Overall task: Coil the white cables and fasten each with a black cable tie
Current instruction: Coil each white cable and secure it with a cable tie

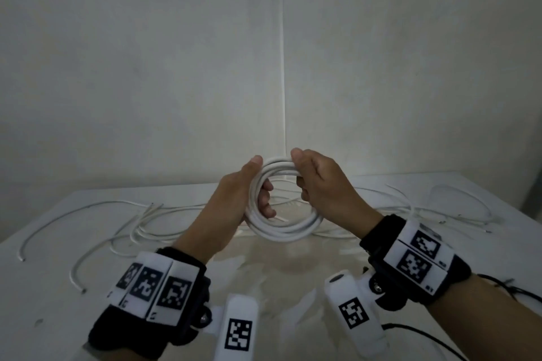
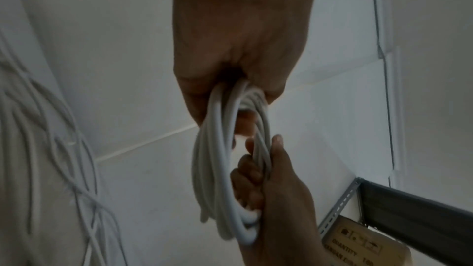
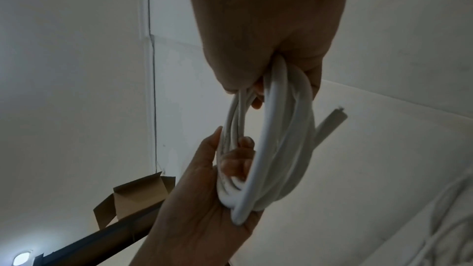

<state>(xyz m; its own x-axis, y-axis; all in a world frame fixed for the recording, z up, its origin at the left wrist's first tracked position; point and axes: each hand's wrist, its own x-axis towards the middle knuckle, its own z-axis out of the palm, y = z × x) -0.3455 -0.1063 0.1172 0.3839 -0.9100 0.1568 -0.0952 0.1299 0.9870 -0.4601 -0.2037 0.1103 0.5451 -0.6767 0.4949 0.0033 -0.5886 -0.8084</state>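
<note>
A coil of white cable (image 1: 286,228) with several loops is held up above the table between both hands. My left hand (image 1: 249,193) grips the coil's left side, thumb on top and fingers through the ring. At the coil's upper right my right hand (image 1: 311,176) grips it, thumb over the top. The left wrist view shows the coil (image 2: 217,169) edge on, with my left hand (image 2: 238,80) above and my right hand (image 2: 268,179) below. From the right wrist, the coil (image 3: 268,149) has a cut cable end (image 3: 332,122) sticking out. No black cable tie is in view.
Several loose white cables (image 1: 140,223) lie spread over the white table (image 1: 58,302), to the left and to the right (image 1: 440,208) behind my hands. A white wall stands close behind. A cardboard box (image 3: 133,195) and a dark shelf rail (image 2: 422,215) are off to the sides.
</note>
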